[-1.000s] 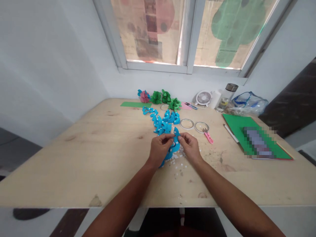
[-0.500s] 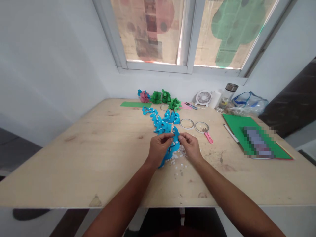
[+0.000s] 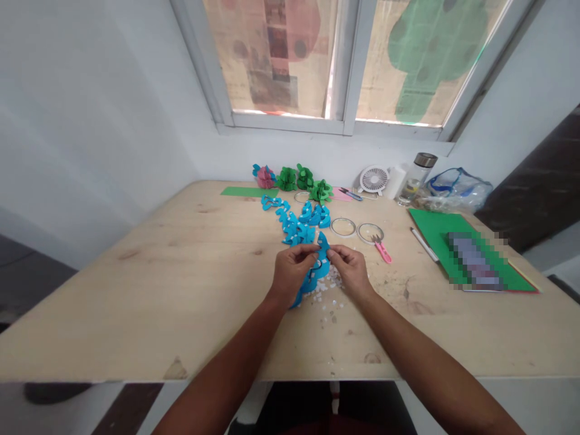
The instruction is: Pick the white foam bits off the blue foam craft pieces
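My left hand (image 3: 292, 273) and my right hand (image 3: 350, 269) meet over the middle of the wooden table (image 3: 158, 284). Both pinch one curved blue paper piece (image 3: 321, 261) between fingertips; its upper tip sticks up between the thumbs. More blue paper cut-outs (image 3: 296, 222) lie in a loose pile just beyond my hands. Small white paper scraps (image 3: 328, 296) are scattered on the table under and in front of my right hand.
Two tape rings (image 3: 343, 227) and pink snips (image 3: 382, 249) lie right of the pile. Green and pink paper flowers (image 3: 294, 179), a small white fan (image 3: 374, 179), a bottle (image 3: 415, 177) and a plastic bag (image 3: 455, 190) line the wall under the window. Green sheets (image 3: 437, 232) lie at right.
Almost nothing has moved. My fingers have shifted slightly on the blue paper piece, which stays pinched between both hands.
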### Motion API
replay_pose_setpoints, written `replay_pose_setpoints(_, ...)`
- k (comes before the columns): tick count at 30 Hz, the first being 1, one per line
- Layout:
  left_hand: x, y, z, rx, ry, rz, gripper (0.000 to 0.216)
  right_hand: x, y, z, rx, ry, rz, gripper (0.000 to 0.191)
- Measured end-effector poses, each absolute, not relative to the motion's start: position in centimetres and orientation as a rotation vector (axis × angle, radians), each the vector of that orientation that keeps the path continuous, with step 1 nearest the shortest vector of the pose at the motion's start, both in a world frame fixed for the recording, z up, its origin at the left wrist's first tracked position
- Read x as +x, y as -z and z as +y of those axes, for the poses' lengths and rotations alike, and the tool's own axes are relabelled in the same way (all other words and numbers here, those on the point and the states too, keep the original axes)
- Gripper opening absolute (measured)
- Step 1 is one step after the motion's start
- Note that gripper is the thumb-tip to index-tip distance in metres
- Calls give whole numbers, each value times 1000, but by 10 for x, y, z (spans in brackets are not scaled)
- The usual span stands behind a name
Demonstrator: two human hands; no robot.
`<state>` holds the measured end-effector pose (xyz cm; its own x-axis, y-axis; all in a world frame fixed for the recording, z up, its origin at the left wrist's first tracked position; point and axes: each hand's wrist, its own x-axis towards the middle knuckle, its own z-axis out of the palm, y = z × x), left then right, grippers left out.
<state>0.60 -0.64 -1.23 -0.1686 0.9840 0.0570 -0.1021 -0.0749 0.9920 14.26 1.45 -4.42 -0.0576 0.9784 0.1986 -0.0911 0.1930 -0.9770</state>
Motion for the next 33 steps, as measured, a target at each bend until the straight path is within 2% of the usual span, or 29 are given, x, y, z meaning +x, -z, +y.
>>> replay_pose_setpoints(15, 1, 9, -4, 997, -1384, 1137, 43, 140, 42, 11, -950, -1230, -1289, 28)
replay_pose_setpoints(33, -2, 9, -3, 998, -1447, 1136, 22, 140, 45, 10, -957, -1253, -1332, 27)
